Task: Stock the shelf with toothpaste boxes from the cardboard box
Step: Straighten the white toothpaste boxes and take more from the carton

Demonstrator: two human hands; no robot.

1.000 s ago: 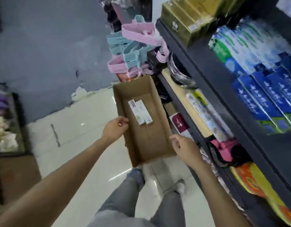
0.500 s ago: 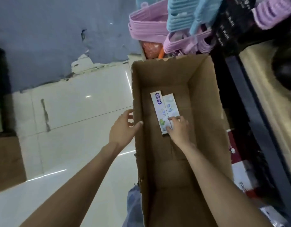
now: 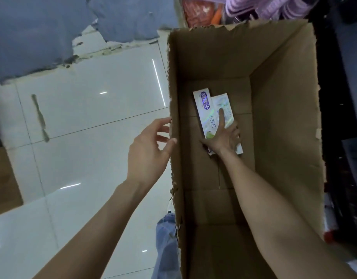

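Here, step in hand: picking up the last toothpaste boxes from the floor of the cardboard box (image 3: 284, 121); nothing has left it for the shelf in this view.
Right hand: the right hand (image 3: 223, 139) reaches deep into the carton, fingers spread over the near ends of both packs, with the index finger (image 3: 221, 117) laid straight along the seam between them. It seems to be gathering them; whether the thumb has got under an edge I cannot tell.
Left hand: the left hand (image 3: 148, 152) is outside the carton at its left wall, fingers loosely spread, thumb touching the torn rim, apparently steadying it.
Toothpaste: the left toothpaste box (image 3: 205, 111), white with a purple logo, lies flat on the bottom; the right toothpaste box (image 3: 225, 105), paler and greenish, lies touching it on the right and looks slightly overlapped.
Shelf: the dark shelf frame (image 3: 338, 97) runs along the right of the carton; its boards are not visible here.
Next move calls for: closing the fingers round both packs, or sliding one free first, then lifting clear of the tall wall and turning right towards the shelf.
Risk: flat packs on flat cardboard give little edge to catch, so one may slip away.
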